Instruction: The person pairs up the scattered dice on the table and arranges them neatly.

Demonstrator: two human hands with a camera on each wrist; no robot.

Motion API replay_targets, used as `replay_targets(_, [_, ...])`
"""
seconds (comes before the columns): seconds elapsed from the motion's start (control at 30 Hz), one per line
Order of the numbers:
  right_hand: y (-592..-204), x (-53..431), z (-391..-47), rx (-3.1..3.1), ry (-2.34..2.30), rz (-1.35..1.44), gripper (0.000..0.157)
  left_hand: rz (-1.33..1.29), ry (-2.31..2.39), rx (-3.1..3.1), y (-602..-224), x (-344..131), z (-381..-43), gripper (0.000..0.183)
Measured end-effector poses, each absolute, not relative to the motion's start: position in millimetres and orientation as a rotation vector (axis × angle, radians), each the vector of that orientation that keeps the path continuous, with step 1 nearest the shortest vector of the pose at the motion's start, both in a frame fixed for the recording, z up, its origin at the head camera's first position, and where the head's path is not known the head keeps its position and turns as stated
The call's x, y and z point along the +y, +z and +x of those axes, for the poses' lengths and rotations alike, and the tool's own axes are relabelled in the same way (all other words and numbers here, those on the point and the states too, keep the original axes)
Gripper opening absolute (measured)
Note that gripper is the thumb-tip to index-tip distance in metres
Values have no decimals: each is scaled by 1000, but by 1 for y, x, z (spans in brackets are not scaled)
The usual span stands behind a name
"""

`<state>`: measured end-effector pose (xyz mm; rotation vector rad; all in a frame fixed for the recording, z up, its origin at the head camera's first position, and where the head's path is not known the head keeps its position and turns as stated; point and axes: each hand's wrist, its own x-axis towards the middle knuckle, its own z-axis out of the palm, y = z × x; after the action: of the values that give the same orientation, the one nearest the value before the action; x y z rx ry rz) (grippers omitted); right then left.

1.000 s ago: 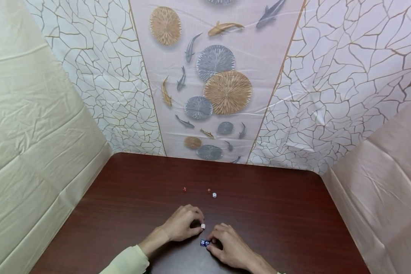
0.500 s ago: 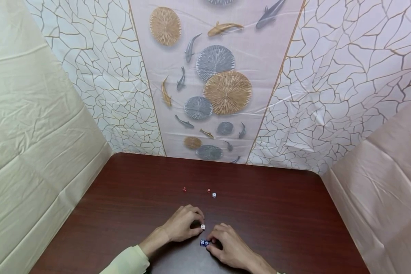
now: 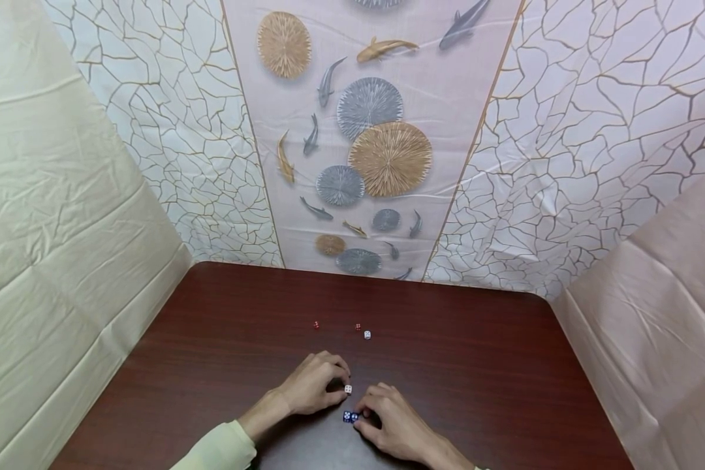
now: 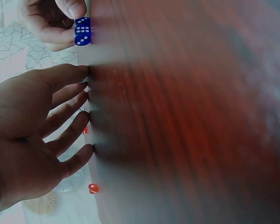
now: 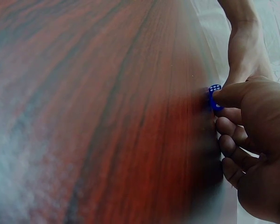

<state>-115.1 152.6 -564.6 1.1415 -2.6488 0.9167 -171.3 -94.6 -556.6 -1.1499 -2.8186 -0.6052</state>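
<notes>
On the table (image 3: pixel 476 365), the head view alone shows both white dice (image 3: pixel 348 390).

A dotted six (image 4: pixel 82 30) — on a blue die (image 4: pixel 82 32)

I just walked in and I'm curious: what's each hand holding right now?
Left hand: closed, pinching a white die.
Right hand: closed, pinching a blue die.

A person's left hand (image 3: pixel 314 386) pinches a white die (image 3: pixel 348 389) at the worktop (image 3: pixel 476 365). Nearer the person than that die, the right hand (image 3: pixel 392 423) pinches two adjoining blue dice (image 3: pixel 347 416); beyond the die lie two red dice (image 3: pixel 358 327) and another white die (image 3: pixel 367 335).
</notes>
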Motion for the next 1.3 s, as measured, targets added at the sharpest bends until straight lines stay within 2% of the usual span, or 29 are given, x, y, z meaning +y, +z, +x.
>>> replay_targets(0.63, [-566, 153, -115, -2642, 906, 1151, 12, -1131, -586, -2854, -556, -94, -171, 7])
replay_targets(0.97, [-565, 155, -115, -2695, 989, 1128, 11, -1133, -592, -2844, -558, -95, -173, 8])
replay_targets(1.3, [-560, 160, -117, -2676, 1121, 1103, 18, -1120, -600, -2862, -559, -94, -173, 9])
